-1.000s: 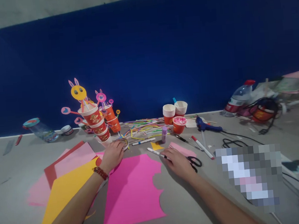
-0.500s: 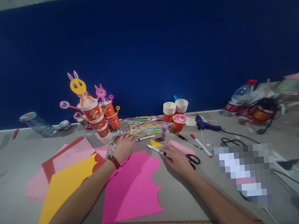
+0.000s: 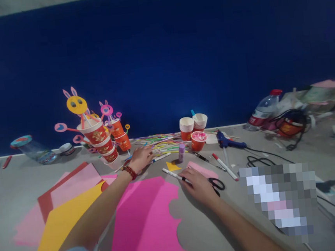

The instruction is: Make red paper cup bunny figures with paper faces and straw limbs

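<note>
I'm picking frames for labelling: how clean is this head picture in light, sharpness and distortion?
Head view: dim, with the blue wall dark and featureless; soft throughout, so the straws smear together; wide-lens bend curves the table edge; a pixelated block masks part of the right side; the left hand and right hand read clearly enough over the pink paper.

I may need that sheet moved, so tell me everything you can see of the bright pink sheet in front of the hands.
The bright pink sheet looks like thin matte craft paper or foam. It lies flat on the grey table, running to the near edge. Its right edge is cut in scallops. The left forearm crosses above its upper left corner; the right hand rests just beyond its upper right corner. A yellow sheet lies beside it on the left.
</note>
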A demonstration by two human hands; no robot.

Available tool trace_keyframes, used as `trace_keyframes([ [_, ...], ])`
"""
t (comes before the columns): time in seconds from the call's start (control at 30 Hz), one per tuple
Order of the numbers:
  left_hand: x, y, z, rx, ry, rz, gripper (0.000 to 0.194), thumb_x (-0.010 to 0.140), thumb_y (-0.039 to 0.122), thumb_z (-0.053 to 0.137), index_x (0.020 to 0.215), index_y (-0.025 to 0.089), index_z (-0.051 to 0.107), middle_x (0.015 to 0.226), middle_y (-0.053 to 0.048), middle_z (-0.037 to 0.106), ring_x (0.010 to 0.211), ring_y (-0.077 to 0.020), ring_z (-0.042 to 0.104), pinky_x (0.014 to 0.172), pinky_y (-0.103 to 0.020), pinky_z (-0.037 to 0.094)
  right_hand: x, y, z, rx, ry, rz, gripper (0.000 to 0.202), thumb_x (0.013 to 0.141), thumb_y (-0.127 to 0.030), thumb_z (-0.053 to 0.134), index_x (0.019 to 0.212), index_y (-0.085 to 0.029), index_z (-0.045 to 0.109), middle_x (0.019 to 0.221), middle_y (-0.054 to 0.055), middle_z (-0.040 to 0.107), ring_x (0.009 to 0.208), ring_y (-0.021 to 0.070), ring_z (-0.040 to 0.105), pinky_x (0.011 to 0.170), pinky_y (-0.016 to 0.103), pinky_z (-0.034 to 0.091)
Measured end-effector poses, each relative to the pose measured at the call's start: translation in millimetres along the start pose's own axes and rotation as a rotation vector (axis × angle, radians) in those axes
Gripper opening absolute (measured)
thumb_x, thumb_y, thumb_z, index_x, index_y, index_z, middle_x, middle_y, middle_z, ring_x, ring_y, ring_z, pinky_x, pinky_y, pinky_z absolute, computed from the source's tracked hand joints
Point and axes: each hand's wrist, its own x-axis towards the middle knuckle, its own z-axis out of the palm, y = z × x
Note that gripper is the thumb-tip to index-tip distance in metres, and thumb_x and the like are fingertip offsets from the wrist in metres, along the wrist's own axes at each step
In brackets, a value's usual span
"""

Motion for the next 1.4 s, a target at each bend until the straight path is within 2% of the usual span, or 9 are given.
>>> trace_keyframes([
  [0.13, 38.7, 7.0, 8.3, -0.007, -0.019, 0.019, 0.023, 0.099, 0.024, 0.05, 0.094, 0.018, 0.072, 0.104, -0.01, 0.072, 0.107, -0.0251, 0.063, 0.093, -0.039, 0.048, 0.5, -0.7, -0.5, 0.008, -0.002, 0.015, 0.021, 0.093, -0.015, 0.054, 0.107, -0.019, 0.069, 0.107, 0.012, 0.071, 0.102, 0.028, 0.064, 0.09, 0.041, 0.051],
  [0.33, 80.6, 31.8, 28.3, -0.052, -0.07, 0.067, 0.028, 0.096, 0.035, 0.062, 0.118, 0.017, 0.064, 0.124, -0.01, 0.065, 0.109, -0.024, 0.065, 0.095, -0.047, 0.054, 0.0, -3.9, -3.4, 0.018, -0.014, 0.013, 0.021, 0.093, -0.015, 0.053, 0.106, -0.019, 0.069, 0.104, 0.011, 0.07, 0.099, 0.0266, 0.063, 0.087, 0.038, 0.05],
  [0.5, 86.6, 33.7, 32.0, -0.15, -0.06, 0.022, 0.031, 0.097, 0.034, 0.062, 0.122, 0.017, 0.062, 0.123, -0.01, 0.065, 0.104, -0.0228, 0.067, 0.089, -0.044, 0.058, 0.5, -4.3, -5.7, 0.017, -0.038, 0.025, 0.021, 0.092, -0.014, 0.054, 0.106, -0.019, 0.069, 0.103, 0.01, 0.07, 0.099, 0.0266, 0.063, 0.087, 0.038, 0.05],
  [0.7, 76.7, 9.3, 15.6, -0.337, 0.1, -0.019, 0.018, 0.098, 0.03, 0.058, 0.106, 0.015, 0.064, 0.098, -0.004, 0.069, 0.085, -0.0168, 0.067, 0.078, -0.035, 0.057, 0.1, -2.7, -4.1, 0.038, -0.014, 0.022, 0.022, 0.093, -0.016, 0.055, 0.109, -0.019, 0.07, 0.106, 0.011, 0.071, 0.101, 0.0277, 0.064, 0.089, 0.04, 0.051],
  [0.83, 51.2, -1.9, -3.3, -0.447, 0.275, -0.031, 0.019, 0.1, 0.024, 0.042, 0.107, 0.019, 0.059, 0.095, -0.003, 0.068, 0.083, -0.015, 0.066, 0.074, -0.027, 0.054, 0.1, -3.6, -4.9, 0.042, 0.012, 0.01, 0.021, 0.093, -0.017, 0.055, 0.107, -0.018, 0.071, 0.105, 0.011, 0.072, 0.1, 0.028, 0.065, 0.089, 0.042, 0.052],
  [0.93, 7.4, 4.3, -14.5, -0.486, 0.36, -0.001, 0.019, 0.1, 0.026, 0.041, 0.112, 0.02, 0.055, 0.102, -0.006, 0.068, 0.09, -0.0178, 0.067, 0.079, -0.03, 0.054, -0.4, -7.4, -7.6, 0.075, 0.076, 0.011, 0.021, 0.095, -0.023, 0.054, 0.107, -0.02, 0.071, 0.105, 0.012, 0.073, 0.101, 0.029, 0.066, 0.092, 0.045, 0.052],
  [1.07, -66.4, 30.2, -20.5, -0.48, 0.328, 0.105, 0.017, 0.098, 0.022, 0.047, 0.11, 0.022, 0.059, 0.103, -0.007, 0.07, 0.094, -0.0204, 0.067, 0.085, -0.034, 0.053, -3.6, -19.0, -6.0, 0.341, 0.202, 0.06, 0.027, 0.091, -0.039, 0.066, 0.113, -0.024, 0.07, 0.108, 0.012, 0.073, 0.102, 0.0305, 0.067, 0.091, 0.048, 0.054],
  [1.17, -104.4, 51.6, -19.6, -0.361, 0.261, 0.337, 0.023, 0.098, 0.013, 0.044, 0.112, 0.021, 0.06, 0.102, -0.008, 0.072, 0.091, -0.0203, 0.068, 0.079, -0.032, 0.054, -7.0, -31.1, 1.1, 0.611, 0.195, 0.116, 0.036, 0.091, -0.049, 0.065, 0.117, -0.025, 0.068, 0.101, 0.01, 0.074, 0.089, 0.0254, 0.071, 0.076, 0.04, 0.058],
  [1.4, -122.7, 62.6, -17.4, -0.305, 0.204, 0.224, 0.021, 0.103, 0.025, 0.044, 0.101, 0.022, 0.064, 0.093, -0.007, 0.074, 0.084, -0.0193, 0.068, 0.074, -0.031, 0.054, -9.6, -48.1, -2.8, 1.064, 0.235, 0.282, 0.032, 0.085, -0.054, 0.073, 0.09, -0.023, 0.077, 0.071, 0.004, 0.072, 0.064, 0.0194, 0.066, 0.066, 0.037, 0.055],
])
